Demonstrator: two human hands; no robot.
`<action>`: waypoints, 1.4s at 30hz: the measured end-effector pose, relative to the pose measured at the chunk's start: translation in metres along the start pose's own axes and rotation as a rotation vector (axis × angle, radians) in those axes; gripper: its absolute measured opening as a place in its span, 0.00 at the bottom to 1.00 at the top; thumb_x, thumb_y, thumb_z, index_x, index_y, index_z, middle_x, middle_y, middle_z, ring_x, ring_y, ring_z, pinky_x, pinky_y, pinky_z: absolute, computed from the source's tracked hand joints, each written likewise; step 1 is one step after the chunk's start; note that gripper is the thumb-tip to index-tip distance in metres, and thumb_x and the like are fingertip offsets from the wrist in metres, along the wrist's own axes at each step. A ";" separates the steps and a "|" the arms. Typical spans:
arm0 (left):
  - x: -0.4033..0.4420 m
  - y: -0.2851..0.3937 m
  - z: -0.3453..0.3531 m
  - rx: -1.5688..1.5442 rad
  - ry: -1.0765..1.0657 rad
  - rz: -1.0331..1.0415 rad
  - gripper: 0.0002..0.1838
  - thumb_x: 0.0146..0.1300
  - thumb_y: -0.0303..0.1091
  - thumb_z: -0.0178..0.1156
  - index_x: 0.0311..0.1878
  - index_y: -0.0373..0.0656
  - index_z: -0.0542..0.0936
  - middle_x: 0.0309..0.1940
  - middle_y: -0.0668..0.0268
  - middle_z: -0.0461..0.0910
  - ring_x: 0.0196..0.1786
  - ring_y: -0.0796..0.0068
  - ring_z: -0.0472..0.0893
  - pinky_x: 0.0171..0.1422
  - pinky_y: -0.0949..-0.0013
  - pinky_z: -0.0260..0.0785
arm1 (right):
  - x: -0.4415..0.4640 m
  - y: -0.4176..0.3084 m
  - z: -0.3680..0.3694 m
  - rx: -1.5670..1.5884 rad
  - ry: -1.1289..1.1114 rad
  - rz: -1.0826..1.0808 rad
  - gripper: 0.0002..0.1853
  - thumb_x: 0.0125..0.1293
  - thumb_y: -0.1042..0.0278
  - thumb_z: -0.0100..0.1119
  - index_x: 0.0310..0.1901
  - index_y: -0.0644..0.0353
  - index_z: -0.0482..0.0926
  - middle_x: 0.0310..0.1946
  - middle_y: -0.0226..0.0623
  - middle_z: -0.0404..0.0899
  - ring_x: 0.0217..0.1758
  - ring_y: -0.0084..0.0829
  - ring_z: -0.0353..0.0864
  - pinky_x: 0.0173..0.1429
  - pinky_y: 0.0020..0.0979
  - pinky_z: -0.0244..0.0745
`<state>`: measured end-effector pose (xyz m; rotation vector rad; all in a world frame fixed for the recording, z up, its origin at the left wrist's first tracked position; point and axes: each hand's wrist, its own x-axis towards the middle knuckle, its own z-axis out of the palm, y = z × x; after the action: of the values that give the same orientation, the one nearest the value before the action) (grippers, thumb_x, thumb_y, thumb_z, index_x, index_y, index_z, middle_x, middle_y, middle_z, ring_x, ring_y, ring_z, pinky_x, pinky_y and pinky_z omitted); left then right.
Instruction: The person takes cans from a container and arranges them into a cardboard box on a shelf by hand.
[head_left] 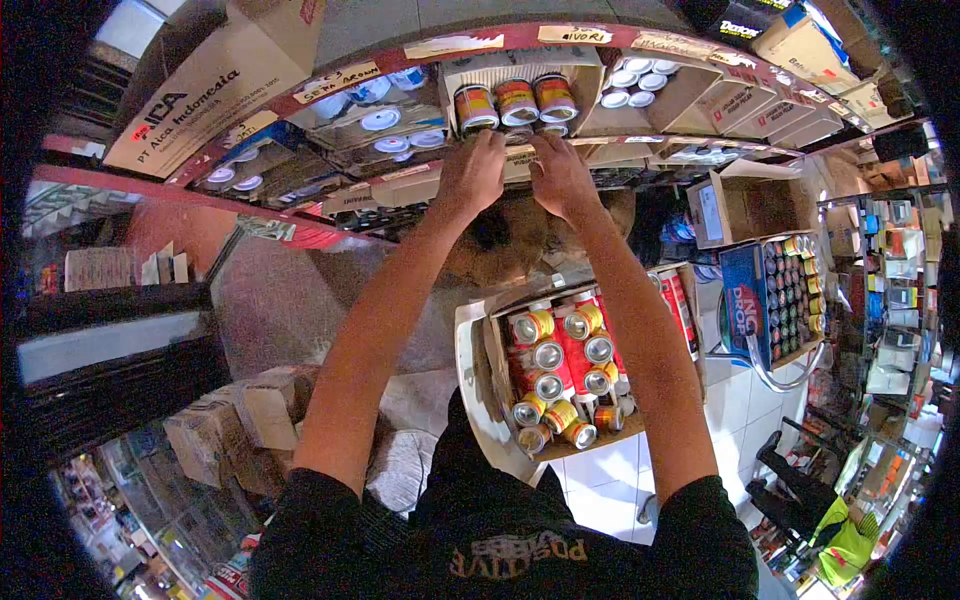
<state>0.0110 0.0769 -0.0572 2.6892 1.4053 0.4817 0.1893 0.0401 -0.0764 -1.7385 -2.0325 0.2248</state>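
Note:
Both my arms reach forward to a shelf where paint cans (pixel 516 102) with yellow-and-red labels stand in a row inside an open cardboard box (pixel 594 85). My left hand (pixel 474 172) is closed at the front left of the row, its fingertips bent inward below the cans. Closed as well, my right hand (pixel 563 177) is at the front right, close to the lower cans. More cans show partly between the hands. My fingers hide what they grip. Below my arms, a carton (pixel 637 443) holds several similar cans, some tipped at angles.
White-lidded cans (pixel 380 120) sit on the shelf to the left, and more white lids (pixel 640 80) to the right. A blue carton (pixel 742 305) of small cans stands at right beside a curved metal rail (pixel 765 372). Taped boxes (pixel 235 420) lie lower left. A person in a bright vest (pixel 845 540) is lower right.

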 end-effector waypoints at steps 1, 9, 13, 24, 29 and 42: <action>0.000 -0.003 0.003 -0.046 0.012 0.010 0.21 0.56 0.28 0.62 0.53 0.34 0.75 0.43 0.48 0.78 0.47 0.44 0.81 0.52 0.46 0.76 | -0.003 0.001 -0.002 0.040 0.016 -0.021 0.24 0.63 0.69 0.56 0.62 0.60 0.72 0.59 0.51 0.74 0.63 0.55 0.74 0.65 0.52 0.72; -0.020 -0.019 0.002 -0.143 0.078 -0.097 0.16 0.60 0.29 0.61 0.51 0.35 0.77 0.46 0.49 0.80 0.51 0.48 0.81 0.52 0.51 0.78 | -0.034 -0.002 0.001 0.141 0.055 0.021 0.25 0.65 0.73 0.56 0.65 0.58 0.72 0.60 0.51 0.74 0.64 0.56 0.72 0.68 0.48 0.69; -0.027 -0.026 0.011 -0.139 0.201 -0.054 0.20 0.62 0.28 0.59 0.57 0.35 0.74 0.50 0.51 0.79 0.53 0.47 0.80 0.51 0.52 0.79 | -0.045 -0.002 0.005 0.259 0.003 0.070 0.24 0.65 0.73 0.56 0.64 0.58 0.73 0.60 0.52 0.74 0.63 0.56 0.74 0.66 0.47 0.71; -0.028 -0.015 0.005 -0.084 0.221 -0.109 0.24 0.62 0.29 0.60 0.61 0.37 0.71 0.55 0.54 0.76 0.52 0.48 0.82 0.49 0.51 0.80 | -0.037 -0.003 0.004 0.310 0.085 -0.007 0.25 0.64 0.75 0.57 0.65 0.59 0.73 0.57 0.56 0.76 0.58 0.60 0.76 0.63 0.48 0.73; -0.024 -0.008 -0.005 -0.071 0.114 -0.162 0.24 0.61 0.30 0.61 0.60 0.37 0.72 0.55 0.54 0.77 0.52 0.50 0.82 0.49 0.51 0.80 | -0.017 -0.021 0.001 0.319 0.152 -0.102 0.26 0.64 0.71 0.56 0.65 0.60 0.71 0.58 0.57 0.75 0.58 0.59 0.77 0.63 0.51 0.74; -0.037 -0.003 -0.005 0.017 0.072 -0.213 0.24 0.60 0.32 0.62 0.60 0.40 0.75 0.53 0.51 0.79 0.47 0.50 0.84 0.44 0.52 0.81 | -0.002 -0.052 0.002 0.301 0.037 -0.078 0.32 0.63 0.74 0.54 0.71 0.58 0.64 0.58 0.57 0.74 0.55 0.59 0.78 0.57 0.49 0.77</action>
<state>-0.0131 0.0481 -0.0618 2.5180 1.6980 0.5540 0.1419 0.0288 -0.0570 -1.4655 -1.9221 0.4457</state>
